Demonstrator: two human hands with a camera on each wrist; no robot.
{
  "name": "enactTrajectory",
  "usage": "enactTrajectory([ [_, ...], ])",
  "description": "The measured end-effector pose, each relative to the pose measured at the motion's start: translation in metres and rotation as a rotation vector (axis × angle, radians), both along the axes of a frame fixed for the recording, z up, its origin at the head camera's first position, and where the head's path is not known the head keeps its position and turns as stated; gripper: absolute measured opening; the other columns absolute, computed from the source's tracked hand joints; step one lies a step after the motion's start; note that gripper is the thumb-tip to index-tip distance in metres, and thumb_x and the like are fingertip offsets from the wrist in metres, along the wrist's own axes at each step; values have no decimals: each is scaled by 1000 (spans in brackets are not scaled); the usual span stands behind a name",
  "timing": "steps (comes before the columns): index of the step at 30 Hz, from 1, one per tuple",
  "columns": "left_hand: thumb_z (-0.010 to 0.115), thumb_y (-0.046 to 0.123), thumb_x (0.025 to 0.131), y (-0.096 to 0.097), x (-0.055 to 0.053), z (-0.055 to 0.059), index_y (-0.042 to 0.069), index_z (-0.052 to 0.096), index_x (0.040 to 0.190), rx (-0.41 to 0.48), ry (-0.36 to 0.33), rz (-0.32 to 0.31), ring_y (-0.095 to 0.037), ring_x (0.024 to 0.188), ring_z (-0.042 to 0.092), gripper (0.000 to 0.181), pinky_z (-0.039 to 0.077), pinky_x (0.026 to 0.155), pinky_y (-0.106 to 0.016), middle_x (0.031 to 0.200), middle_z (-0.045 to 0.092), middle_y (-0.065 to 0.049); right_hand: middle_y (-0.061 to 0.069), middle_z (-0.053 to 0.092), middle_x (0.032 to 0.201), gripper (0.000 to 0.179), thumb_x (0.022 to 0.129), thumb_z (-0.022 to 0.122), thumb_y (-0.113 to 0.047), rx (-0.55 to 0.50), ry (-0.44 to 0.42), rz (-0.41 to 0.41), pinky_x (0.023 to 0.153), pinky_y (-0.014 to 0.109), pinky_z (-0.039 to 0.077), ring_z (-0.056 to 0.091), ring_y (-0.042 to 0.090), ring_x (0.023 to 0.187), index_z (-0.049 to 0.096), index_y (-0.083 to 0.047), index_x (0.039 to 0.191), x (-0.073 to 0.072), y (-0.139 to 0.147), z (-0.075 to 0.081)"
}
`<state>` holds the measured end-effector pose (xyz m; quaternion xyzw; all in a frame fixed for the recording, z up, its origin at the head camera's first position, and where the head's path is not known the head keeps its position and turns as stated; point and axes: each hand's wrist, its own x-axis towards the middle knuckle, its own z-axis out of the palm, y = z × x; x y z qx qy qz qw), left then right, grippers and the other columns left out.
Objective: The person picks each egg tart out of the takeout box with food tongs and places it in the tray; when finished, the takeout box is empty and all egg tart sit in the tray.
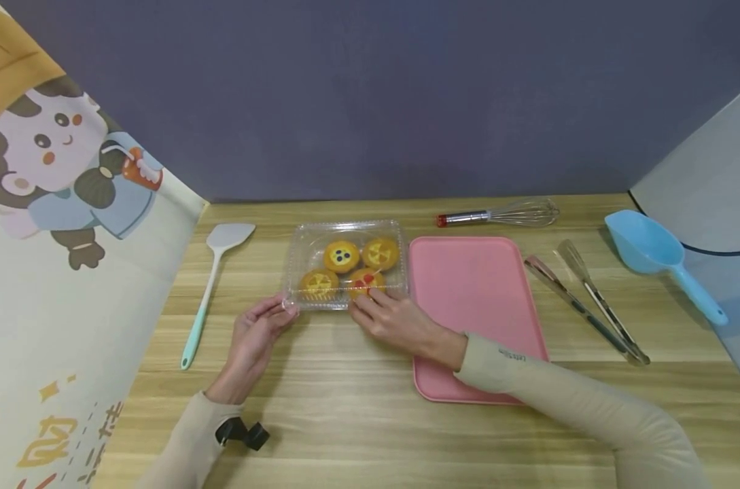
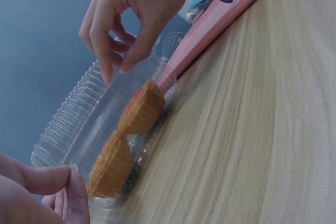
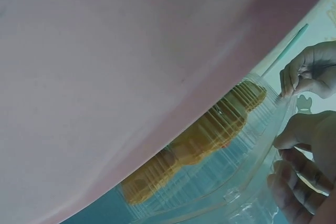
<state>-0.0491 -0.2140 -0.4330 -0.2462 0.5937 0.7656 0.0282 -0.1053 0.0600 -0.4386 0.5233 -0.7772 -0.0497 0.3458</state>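
Note:
A clear plastic clamshell box [image 1: 296, 248] stands on the table with several small yellow-orange tarts [image 1: 342, 257] inside. One tart has dark blue dots, and another [image 1: 365, 277] shows red pieces on top. Thumb and fingers of my left hand [image 1: 256, 343] pinch the box's front left corner. My right hand [image 1: 388, 318] is at the front edge, right of the middle, its bent fingers and thumb at the lid's rim. From the left wrist view, the right thumb and forefinger [image 2: 107, 72] come together at that rim, above the tarts.
A pink tray [image 1: 467, 292] lies right beside the box, under the right forearm. Behind it is a whisk [image 1: 498, 214]. Metal tongs [image 1: 590, 299] and a blue scoop [image 1: 647, 248] lie farther right. A spatula [image 1: 210, 285] with a mint handle lies at left.

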Motion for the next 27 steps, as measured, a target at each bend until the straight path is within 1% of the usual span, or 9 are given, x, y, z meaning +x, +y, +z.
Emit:
enactTrajectory([
  [5,66,-12,92,1,0,0,18,72,106,26,7,19,-4,84,75,33,62,90,-20,86,77,10,-2,70,108,29,90,74,-11,-24,15,-1,64,21,60,67,13,91,74,-16,119,-1,0,1],
  [9,66,-14,91,2,0,-1,23,75,97,51,13,38,-6,82,76,38,63,88,-21,84,78,8,-3,70,107,28,92,69,-10,-39,26,-4,63,20,57,66,13,89,75,-17,119,-2,0,2],
  [16,65,-15,91,2,-1,-4,27,78,90,58,19,51,-6,81,76,44,64,86,-21,83,79,8,-3,70,107,29,93,66,-9,-55,32,-4,66,21,58,66,14,92,74,-19,119,-3,1,6],
  [20,63,-17,91,2,-1,-6,28,78,88,58,23,55,-5,79,76,47,64,84,-21,80,78,9,-1,68,105,28,96,59,-6,-96,15,-7,66,22,57,66,16,94,72,-19,117,-7,2,14],
  [24,63,-17,90,1,0,-6,25,77,94,57,19,42,-6,81,76,44,64,86,-22,83,79,8,-1,67,103,30,98,54,-3,-127,21,-4,64,22,54,64,17,93,71,-18,116,-11,2,23],
  [25,63,-17,90,1,1,-6,22,76,98,55,18,34,-7,82,77,41,64,86,-22,85,79,7,-1,67,102,29,98,53,-3,-131,29,1,64,22,54,64,17,92,71,-18,116,-12,3,25],
  [27,64,-15,91,-1,2,-4,14,74,111,36,12,3,-7,84,77,36,64,88,-22,88,79,7,-1,68,101,28,99,53,-4,-149,45,14,65,23,55,64,17,91,73,-17,115,-13,4,27],
])
